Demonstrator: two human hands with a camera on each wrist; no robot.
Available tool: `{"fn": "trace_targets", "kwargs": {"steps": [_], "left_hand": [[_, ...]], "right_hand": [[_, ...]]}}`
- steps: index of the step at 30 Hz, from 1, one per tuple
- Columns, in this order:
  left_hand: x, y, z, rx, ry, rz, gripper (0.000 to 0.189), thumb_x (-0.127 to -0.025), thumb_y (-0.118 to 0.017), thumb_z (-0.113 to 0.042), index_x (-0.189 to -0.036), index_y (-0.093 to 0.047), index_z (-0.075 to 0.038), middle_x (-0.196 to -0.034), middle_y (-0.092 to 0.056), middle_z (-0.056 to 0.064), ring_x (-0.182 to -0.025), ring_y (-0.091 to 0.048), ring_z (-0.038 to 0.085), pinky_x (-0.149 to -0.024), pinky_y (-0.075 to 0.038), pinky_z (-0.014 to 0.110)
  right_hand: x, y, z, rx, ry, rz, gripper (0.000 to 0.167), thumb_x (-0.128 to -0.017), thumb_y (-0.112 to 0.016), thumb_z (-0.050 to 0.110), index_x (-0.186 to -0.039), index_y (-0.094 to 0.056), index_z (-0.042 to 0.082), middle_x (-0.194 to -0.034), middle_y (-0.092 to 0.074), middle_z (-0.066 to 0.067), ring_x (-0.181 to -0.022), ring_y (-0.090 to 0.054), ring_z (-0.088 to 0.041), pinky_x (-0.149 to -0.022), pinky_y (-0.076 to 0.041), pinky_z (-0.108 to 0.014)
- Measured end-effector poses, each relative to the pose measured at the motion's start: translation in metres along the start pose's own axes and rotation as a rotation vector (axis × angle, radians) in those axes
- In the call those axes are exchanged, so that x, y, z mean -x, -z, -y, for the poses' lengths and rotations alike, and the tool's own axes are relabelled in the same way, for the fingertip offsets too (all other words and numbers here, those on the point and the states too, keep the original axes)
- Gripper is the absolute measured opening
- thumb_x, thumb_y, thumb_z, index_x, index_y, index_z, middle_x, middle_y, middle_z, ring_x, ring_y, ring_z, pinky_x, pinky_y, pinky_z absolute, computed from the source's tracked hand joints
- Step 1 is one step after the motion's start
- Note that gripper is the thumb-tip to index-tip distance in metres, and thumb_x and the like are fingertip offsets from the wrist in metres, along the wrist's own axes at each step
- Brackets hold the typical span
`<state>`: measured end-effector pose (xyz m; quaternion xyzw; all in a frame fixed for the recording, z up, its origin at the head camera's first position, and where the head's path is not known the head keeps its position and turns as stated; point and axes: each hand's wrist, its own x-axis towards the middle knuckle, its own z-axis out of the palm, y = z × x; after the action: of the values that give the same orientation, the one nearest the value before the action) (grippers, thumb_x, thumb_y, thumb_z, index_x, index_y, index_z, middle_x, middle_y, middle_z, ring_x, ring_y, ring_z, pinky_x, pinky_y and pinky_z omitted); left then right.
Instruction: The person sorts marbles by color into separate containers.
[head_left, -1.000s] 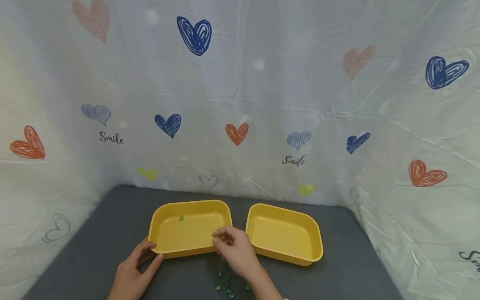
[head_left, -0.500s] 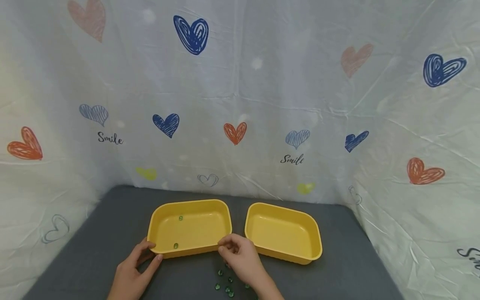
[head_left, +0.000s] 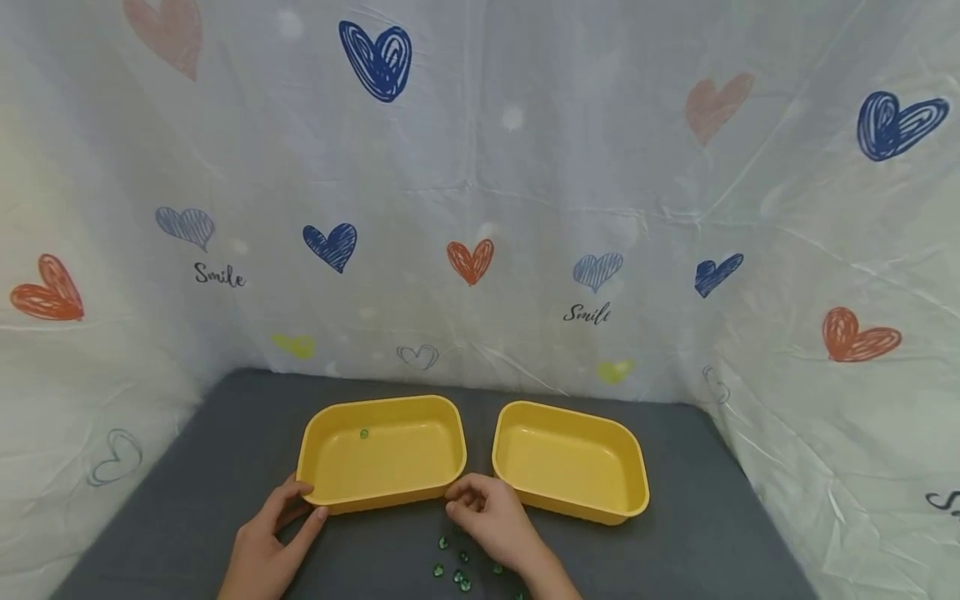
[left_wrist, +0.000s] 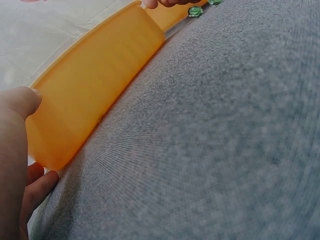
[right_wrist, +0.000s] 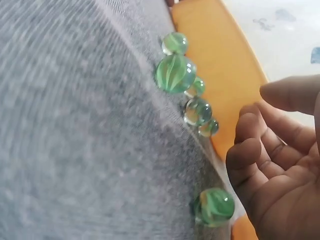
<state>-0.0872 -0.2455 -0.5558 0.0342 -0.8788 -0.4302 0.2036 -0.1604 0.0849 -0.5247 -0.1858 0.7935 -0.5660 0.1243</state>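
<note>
Two yellow plastic trays stand side by side on a grey cloth. My left hand (head_left: 264,542) grips the near left corner of the left tray (head_left: 382,497), thumb at the front wall and fingers around the side. One green glass marble (head_left: 364,433) lies inside this tray. By the tray's near right corner is my right hand (head_left: 495,518), its fingers loosely bent. In the right wrist view a gap shows between thumb (right_wrist: 290,94) and fingers, with nothing held. Several green swirled marbles (right_wrist: 175,73) lie on the cloth beside and below the right hand.
The right tray (head_left: 570,503) stands just beyond the right hand, with no marbles visible in it. Behind the grey cloth-covered table (head_left: 172,517) hangs a white curtain (head_left: 420,308) printed with hearts, which also runs down both sides.
A second marble seen at the left tray's near side half a second ago no longer shows. My right hand has drawn slightly right and down from the tray's rim. The left hand keeps its grip.
</note>
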Motion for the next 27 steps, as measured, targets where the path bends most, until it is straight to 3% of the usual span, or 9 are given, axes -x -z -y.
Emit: {"fn": "trace_targets", "kwargs": {"steps": [10, 27], "left_hand": [[-0.0015, 0.0002, -0.0026, -0.003, 0.012, 0.001, 0.037, -0.104, -0.081, -0.023, -0.134, -0.064, -0.01, -0.148, -0.06, 0.033, -0.111, -0.077, 0.04, -0.086, -0.068, 0.047], [0.0004, -0.0002, -0.0003, -0.03, 0.014, 0.003, 0.035, -0.102, -0.083, -0.023, -0.132, -0.065, -0.014, -0.148, -0.061, 0.028, -0.109, -0.078, 0.034, -0.085, -0.068, 0.034]], "right_hand": [[-0.0001, 0.0057, -0.0069, 0.06, -0.003, 0.096, 0.011, -0.1, -0.079, 0.02, -0.109, -0.081, 0.013, -0.081, -0.069, 0.001, -0.058, -0.055, -0.009, -0.051, -0.046, -0.021], [0.0008, 0.0101, -0.0099, 0.094, -0.019, 0.182, 0.01, -0.096, -0.082, 0.014, -0.106, -0.082, 0.014, -0.077, -0.07, 0.003, -0.056, -0.055, -0.007, -0.05, -0.045, -0.019]]}}
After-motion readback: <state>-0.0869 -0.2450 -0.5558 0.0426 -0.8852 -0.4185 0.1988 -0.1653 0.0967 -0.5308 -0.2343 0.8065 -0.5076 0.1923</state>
